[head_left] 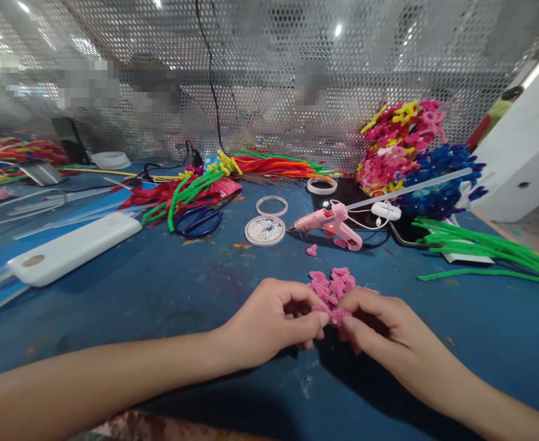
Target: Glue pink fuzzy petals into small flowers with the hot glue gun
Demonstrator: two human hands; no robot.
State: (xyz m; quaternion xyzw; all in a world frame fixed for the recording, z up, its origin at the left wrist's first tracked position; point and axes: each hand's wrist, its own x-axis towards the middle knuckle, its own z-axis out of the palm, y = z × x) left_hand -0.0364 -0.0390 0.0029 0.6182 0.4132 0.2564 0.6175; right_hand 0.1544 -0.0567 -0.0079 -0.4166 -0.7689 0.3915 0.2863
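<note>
Both hands meet over the front middle of the table, fingertips pinched together. Between them is a small pink fuzzy flower (pixel 338 316), apparently bent from pipe cleaner. My left hand (pixel 283 315) grips its left side with thumb and forefinger. On the other side my right hand (pixel 384 324) pinches it too. Just behind the fingers lies a small pile of similar pink fuzzy flowers (pixel 331 285). A single pink piece (pixel 312 250) rests farther back. Beyond it stands a pink hot glue gun (pixel 329 222) with a long glue stick, its nozzle beside a round dish of white beads (pixel 266 230).
Green pipe cleaners (pixel 490 248) lie at the right, near blue fuzzy flowers (pixel 444 177) and a pink and yellow bunch (pixel 400 147). Blue-handled scissors (pixel 199 222) and a long white device (pixel 76 248) are at left. A perforated metal panel (pixel 269 79) stands behind.
</note>
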